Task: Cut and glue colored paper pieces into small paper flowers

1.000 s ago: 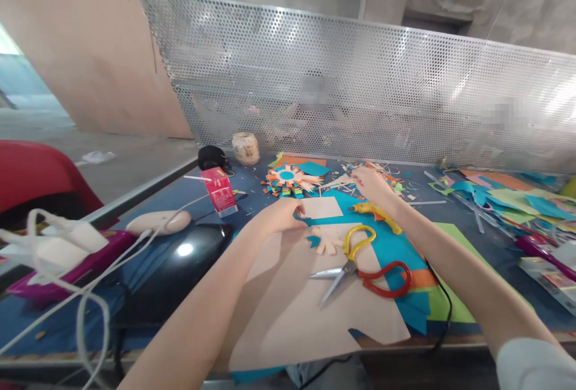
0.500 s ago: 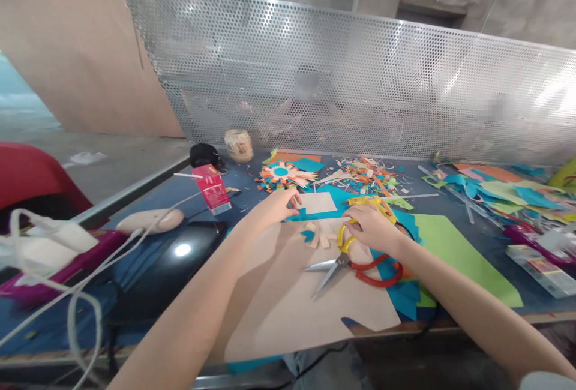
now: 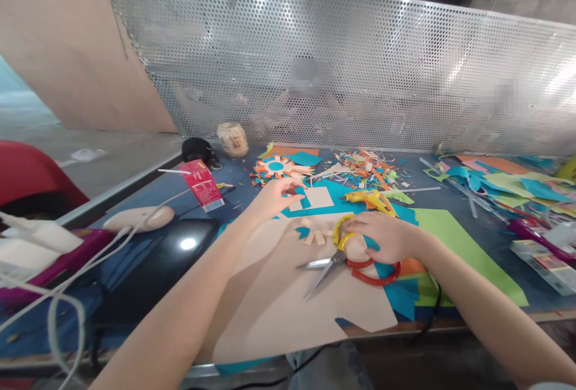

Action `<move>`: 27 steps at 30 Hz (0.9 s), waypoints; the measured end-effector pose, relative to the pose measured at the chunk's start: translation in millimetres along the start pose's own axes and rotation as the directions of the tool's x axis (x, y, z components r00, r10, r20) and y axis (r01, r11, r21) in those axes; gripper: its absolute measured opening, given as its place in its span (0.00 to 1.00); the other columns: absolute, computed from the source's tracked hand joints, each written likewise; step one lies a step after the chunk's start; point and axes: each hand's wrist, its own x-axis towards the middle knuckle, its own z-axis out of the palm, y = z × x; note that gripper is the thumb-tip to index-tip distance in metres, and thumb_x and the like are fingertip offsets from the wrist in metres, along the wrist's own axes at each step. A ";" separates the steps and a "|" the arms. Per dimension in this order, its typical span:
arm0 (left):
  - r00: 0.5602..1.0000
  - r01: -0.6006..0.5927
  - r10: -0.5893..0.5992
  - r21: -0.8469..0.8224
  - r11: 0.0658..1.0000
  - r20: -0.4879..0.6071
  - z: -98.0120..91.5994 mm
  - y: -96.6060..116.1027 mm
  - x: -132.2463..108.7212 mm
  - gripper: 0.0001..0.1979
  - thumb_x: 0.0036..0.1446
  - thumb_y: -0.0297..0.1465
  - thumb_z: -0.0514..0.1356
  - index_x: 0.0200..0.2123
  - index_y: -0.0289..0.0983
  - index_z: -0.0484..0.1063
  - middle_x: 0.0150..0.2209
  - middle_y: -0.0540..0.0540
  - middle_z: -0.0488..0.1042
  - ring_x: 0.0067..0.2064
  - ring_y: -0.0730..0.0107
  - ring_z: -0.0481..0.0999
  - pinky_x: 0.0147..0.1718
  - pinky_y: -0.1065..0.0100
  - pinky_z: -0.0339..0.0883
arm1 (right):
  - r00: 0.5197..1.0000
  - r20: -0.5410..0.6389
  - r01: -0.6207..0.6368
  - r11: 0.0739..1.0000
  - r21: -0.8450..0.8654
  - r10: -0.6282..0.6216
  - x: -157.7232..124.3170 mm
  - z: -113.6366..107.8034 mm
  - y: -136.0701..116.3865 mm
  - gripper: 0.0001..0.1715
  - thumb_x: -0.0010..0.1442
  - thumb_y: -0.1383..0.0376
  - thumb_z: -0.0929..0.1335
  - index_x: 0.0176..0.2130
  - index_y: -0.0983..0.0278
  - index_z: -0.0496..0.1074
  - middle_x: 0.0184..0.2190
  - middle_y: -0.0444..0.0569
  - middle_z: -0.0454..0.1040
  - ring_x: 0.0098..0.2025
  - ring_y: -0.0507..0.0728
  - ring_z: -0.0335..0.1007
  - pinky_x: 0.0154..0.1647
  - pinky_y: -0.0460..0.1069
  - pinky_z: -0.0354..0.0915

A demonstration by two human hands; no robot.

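My left hand point(image 3: 279, 194) pinches a small blue paper strip point(image 3: 306, 199) between thumb and fingertips, over a pale paper rectangle point(image 3: 321, 197). My right hand point(image 3: 382, 235) curls over the yellow handle of the scissors point(image 3: 335, 264), whose blades are spread and point towards me. Under the scissors spreads a large beige sheet point(image 3: 274, 312). Small cut beige paper pieces point(image 3: 317, 236) and a blue paper piece point(image 3: 302, 232) lie on it. Just beyond my right hand rests a yellow glue gun point(image 3: 371, 199).
A layered paper flower point(image 3: 276, 166) and a heap of paper scraps point(image 3: 366, 168) lie at the back. Green paper point(image 3: 468, 258) is on the right. A dark tablet point(image 3: 157, 276), a red carton point(image 3: 203, 185) and white cables point(image 3: 67, 300) occupy the left. A perforated metal screen point(image 3: 270, 48) stands behind.
My right hand has shifted right and towards me along the scissors handle. A blue strip now shows across the pale rectangle by my left fingers. The view has tilted down slightly.
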 end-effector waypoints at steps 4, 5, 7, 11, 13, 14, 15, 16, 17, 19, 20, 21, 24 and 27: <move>0.996 0.079 -0.083 -0.097 0.992 -0.030 1.8 -2.5 0.3 0.14 0.45 0.35 0.59 0.36 0.33 0.68 0.30 0.46 0.72 0.30 0.67 0.74 0.25 0.67 0.71 | 1.000 0.001 -0.001 0.987 -0.162 0.002 6.7 5.7 -2.6 0.17 0.54 0.73 0.62 0.45 0.67 0.69 0.43 0.57 0.72 0.46 0.61 0.67 0.46 0.55 0.60; 0.995 0.097 -0.101 -0.125 0.987 -0.027 2.7 -2.7 0.1 0.15 0.45 0.35 0.59 0.36 0.33 0.68 0.29 0.47 0.72 0.30 0.67 0.74 0.24 0.67 0.71 | 1.000 0.001 -0.001 0.984 -0.178 0.001 8.9 7.3 -3.0 0.16 0.56 0.74 0.61 0.43 0.67 0.69 0.41 0.56 0.73 0.44 0.60 0.67 0.44 0.54 0.60; 0.992 0.118 -0.122 -0.173 0.978 -0.014 4.7 -2.5 -0.6 0.15 0.45 0.34 0.60 0.37 0.33 0.67 0.30 0.46 0.72 0.31 0.66 0.75 0.22 0.68 0.71 | 1.000 -0.004 -0.007 0.985 -0.174 0.006 12.6 10.4 -3.0 0.15 0.57 0.76 0.59 0.41 0.68 0.69 0.37 0.56 0.72 0.42 0.60 0.67 0.41 0.54 0.60; 0.991 0.123 -0.131 -0.236 0.964 -0.017 7.1 -3.2 -0.1 0.15 0.42 0.31 0.62 0.36 0.33 0.68 0.29 0.47 0.72 0.31 0.68 0.75 0.23 0.70 0.71 | 0.997 -0.057 -0.050 0.995 -0.083 0.045 15.6 13.6 -2.0 0.14 0.56 0.78 0.58 0.37 0.68 0.68 0.38 0.58 0.70 0.41 0.60 0.66 0.41 0.54 0.60; 0.990 0.119 -0.134 -0.267 0.956 -0.038 7.3 -6.5 1.5 0.15 0.41 0.30 0.64 0.36 0.33 0.69 0.27 0.49 0.72 0.26 0.71 0.73 0.22 0.70 0.69 | 0.990 -0.111 -0.087 0.996 0.005 0.087 15.6 11.9 -1.8 0.13 0.53 0.77 0.58 0.35 0.67 0.66 0.38 0.57 0.68 0.39 0.59 0.66 0.40 0.53 0.61; 0.989 0.116 -0.136 -0.284 0.952 -0.051 7.3 -8.6 2.5 0.16 0.40 0.29 0.65 0.35 0.34 0.69 0.25 0.50 0.71 0.23 0.73 0.72 0.22 0.71 0.68 | 0.984 -0.140 -0.099 0.993 0.063 0.107 15.4 10.3 -1.6 0.11 0.52 0.77 0.59 0.34 0.66 0.65 0.37 0.55 0.68 0.38 0.58 0.65 0.40 0.52 0.61; 0.989 0.111 -0.136 -0.303 0.946 -0.062 7.2 -10.5 3.5 0.17 0.39 0.29 0.65 0.35 0.34 0.69 0.24 0.52 0.70 0.22 0.75 0.71 0.22 0.71 0.67 | 0.977 -0.170 -0.104 0.986 0.130 0.126 15.1 8.4 -1.2 0.10 0.51 0.76 0.60 0.33 0.65 0.64 0.37 0.54 0.67 0.37 0.58 0.65 0.39 0.52 0.61; 0.988 0.107 -0.137 -0.325 0.940 -0.071 7.1 -12.0 4.2 0.18 0.38 0.29 0.66 0.35 0.34 0.69 0.24 0.52 0.70 0.21 0.76 0.70 0.22 0.72 0.66 | 0.969 -0.202 -0.102 0.974 0.204 0.144 14.9 6.5 -0.3 0.08 0.51 0.75 0.60 0.32 0.64 0.63 0.36 0.52 0.67 0.36 0.57 0.65 0.38 0.52 0.61; 0.987 0.105 -0.140 -0.348 0.932 -0.075 7.2 -12.9 4.6 0.18 0.38 0.30 0.67 0.36 0.34 0.70 0.24 0.52 0.70 0.22 0.76 0.70 0.23 0.72 0.66 | 0.958 -0.234 -0.097 0.954 0.283 0.167 14.7 4.8 0.8 0.07 0.51 0.73 0.60 0.30 0.63 0.61 0.34 0.50 0.67 0.36 0.56 0.64 0.38 0.51 0.62; 0.985 0.115 -0.158 -0.400 0.909 -0.076 7.5 -12.1 4.4 0.19 0.37 0.31 0.67 0.36 0.35 0.70 0.26 0.51 0.71 0.24 0.76 0.71 0.24 0.72 0.66 | 0.930 -0.288 -0.077 0.889 0.452 0.227 14.8 2.7 3.9 0.04 0.53 0.71 0.59 0.30 0.62 0.58 0.31 0.48 0.66 0.33 0.55 0.64 0.36 0.51 0.62; 0.982 0.127 -0.174 -0.427 0.896 -0.073 7.8 -10.6 3.9 0.20 0.37 0.32 0.68 0.36 0.35 0.70 0.27 0.50 0.72 0.26 0.75 0.72 0.24 0.72 0.66 | 0.916 -0.303 -0.063 0.842 0.535 0.261 15.0 2.2 5.4 0.03 0.54 0.70 0.58 0.30 0.61 0.57 0.30 0.47 0.66 0.31 0.54 0.65 0.34 0.51 0.63; 0.979 0.142 -0.193 -0.452 0.881 -0.067 8.2 -8.7 3.1 0.21 0.36 0.33 0.68 0.36 0.35 0.70 0.28 0.49 0.73 0.28 0.73 0.73 0.24 0.72 0.66 | 0.906 -0.306 -0.045 0.787 0.615 0.291 15.3 2.0 6.5 0.03 0.54 0.68 0.57 0.31 0.61 0.57 0.30 0.47 0.66 0.30 0.53 0.65 0.33 0.50 0.64; 0.968 0.193 -0.247 -0.512 0.837 -0.038 9.4 -3.1 1.1 0.23 0.34 0.35 0.70 0.35 0.35 0.70 0.31 0.47 0.74 0.31 0.70 0.75 0.23 0.73 0.66 | 0.905 -0.268 0.020 0.598 0.801 0.329 15.5 1.6 6.1 0.07 0.55 0.63 0.55 0.36 0.61 0.56 0.32 0.48 0.67 0.27 0.53 0.69 0.27 0.51 0.65; 0.961 0.220 -0.276 -0.551 0.805 -0.019 10.6 -1.9 0.7 0.24 0.31 0.36 0.71 0.34 0.34 0.70 0.31 0.47 0.74 0.31 0.69 0.75 0.22 0.74 0.65 | 0.923 -0.216 0.073 0.406 0.911 0.317 14.1 1.0 1.2 0.16 0.56 0.56 0.51 0.37 0.62 0.57 0.35 0.52 0.68 0.27 0.56 0.70 0.21 0.51 0.64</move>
